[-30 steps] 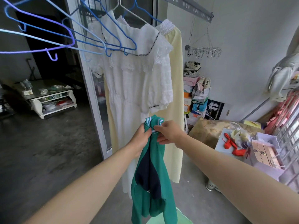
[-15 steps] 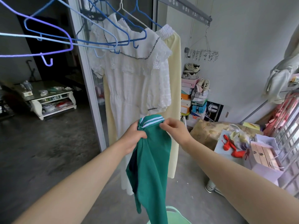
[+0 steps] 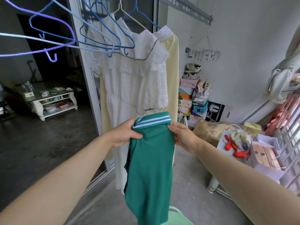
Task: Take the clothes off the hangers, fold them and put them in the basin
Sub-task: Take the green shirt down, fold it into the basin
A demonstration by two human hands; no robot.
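Pinching the green top [image 3: 151, 168] at its two upper corners: left hand [image 3: 125, 135] with thumb across the front and fingers curled behind, right hand [image 3: 183, 137] likewise on the opposite edge. Held well apart to pull the cloth flat and let it hang straight, probably squaring it up for a lengthwise fold.

Behind, not yet taken down: white lace dress [image 3: 129, 88] on the rail, hanging full length. Touching its back, pale yellow garment [image 3: 172, 59], also hung up. Left there, presumably, to be dealt with one at a time.

Already off any hanger, and dangling directly above the pale green basin [image 3: 178, 216] at the bottom edge. Seems kept over it so as to lower the folded piece straight in. Only partly in view; cannot tell what lies inside.

Upper left, bunched together and bare: blue and purple hangers [image 3: 113, 46]. Suggests several pieces finished already.

Smallest: striped collar [image 3: 152, 121], kept topmost between both hands, likely as the reference edge for lining up the fold.
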